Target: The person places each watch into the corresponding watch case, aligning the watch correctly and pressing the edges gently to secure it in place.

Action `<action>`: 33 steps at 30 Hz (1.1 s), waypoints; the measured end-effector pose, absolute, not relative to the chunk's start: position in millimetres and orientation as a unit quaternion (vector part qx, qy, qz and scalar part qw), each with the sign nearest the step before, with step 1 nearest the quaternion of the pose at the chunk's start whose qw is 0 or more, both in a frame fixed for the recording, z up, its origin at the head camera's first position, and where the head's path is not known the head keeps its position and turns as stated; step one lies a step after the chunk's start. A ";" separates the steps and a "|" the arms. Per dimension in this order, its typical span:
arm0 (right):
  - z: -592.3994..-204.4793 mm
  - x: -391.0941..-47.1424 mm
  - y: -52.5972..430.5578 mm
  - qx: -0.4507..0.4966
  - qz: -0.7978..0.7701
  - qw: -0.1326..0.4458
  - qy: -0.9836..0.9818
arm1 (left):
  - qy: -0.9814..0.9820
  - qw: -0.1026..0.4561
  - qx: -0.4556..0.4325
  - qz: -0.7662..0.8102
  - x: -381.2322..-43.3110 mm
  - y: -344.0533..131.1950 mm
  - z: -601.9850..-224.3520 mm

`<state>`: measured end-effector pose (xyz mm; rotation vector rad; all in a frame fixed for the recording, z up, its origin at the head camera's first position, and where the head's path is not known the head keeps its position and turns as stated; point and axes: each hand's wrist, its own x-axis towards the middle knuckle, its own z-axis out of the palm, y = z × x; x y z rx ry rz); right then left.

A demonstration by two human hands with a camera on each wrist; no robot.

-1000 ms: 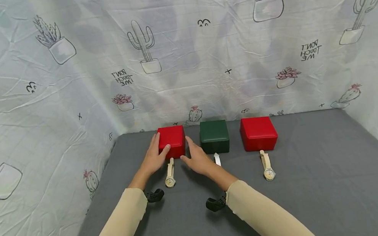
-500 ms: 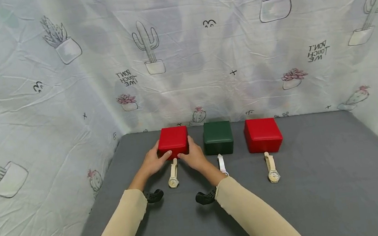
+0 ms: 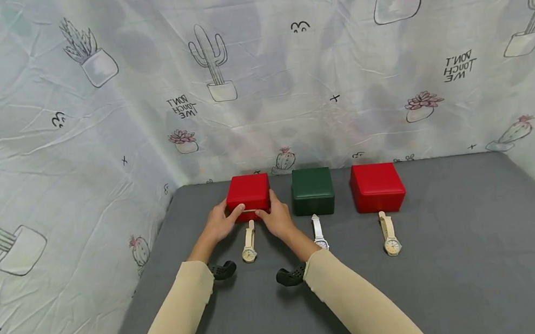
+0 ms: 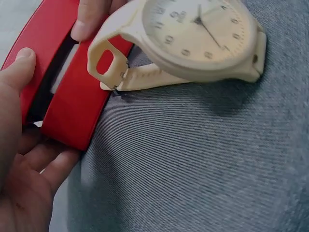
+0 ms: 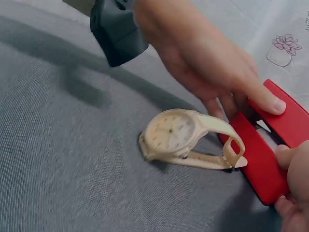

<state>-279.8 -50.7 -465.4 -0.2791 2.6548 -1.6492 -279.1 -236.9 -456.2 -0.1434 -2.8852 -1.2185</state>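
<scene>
At the left of the row sits a red box (image 3: pixel 248 186), its lid raised a little so that a dark gap with a pale strip inside shows between lid and base. My left hand (image 3: pixel 218 224) grips its left side, thumb on the lid's front edge and fingers around the base (image 4: pixel 72 113). On the opposite side my right hand (image 3: pixel 278 221) holds the box the same way, its thumb on the lid (image 5: pixel 285 113). A cream watch (image 3: pixel 249 249) lies just in front, strap end towards the box; neither hand touches it.
To the right stand a green box (image 3: pixel 312 192) and another red box (image 3: pixel 378 188), both closed. A white watch (image 3: pixel 319 232) lies before the green one, a second cream watch (image 3: pixel 390 238) before the far red one. A patterned curtain (image 3: pixel 268 80) hangs behind the grey table (image 3: pixel 444 268).
The right hand has come in from beside the left red box and taken hold of it. Both thumbs have moved to the lid's front, and the lid has risen slightly.
</scene>
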 end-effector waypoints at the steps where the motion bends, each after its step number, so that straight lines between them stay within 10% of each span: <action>1: -464.8 -279.9 -50.8 -0.084 -0.524 0.002 0.847 | -0.919 0.002 -0.041 -0.391 -279.5 -235.7 -454.8; 33: -469.8 -268.5 -51.8 0.016 -0.644 0.030 0.764 | -0.912 -0.093 0.131 -0.378 -308.2 -210.9 -401.7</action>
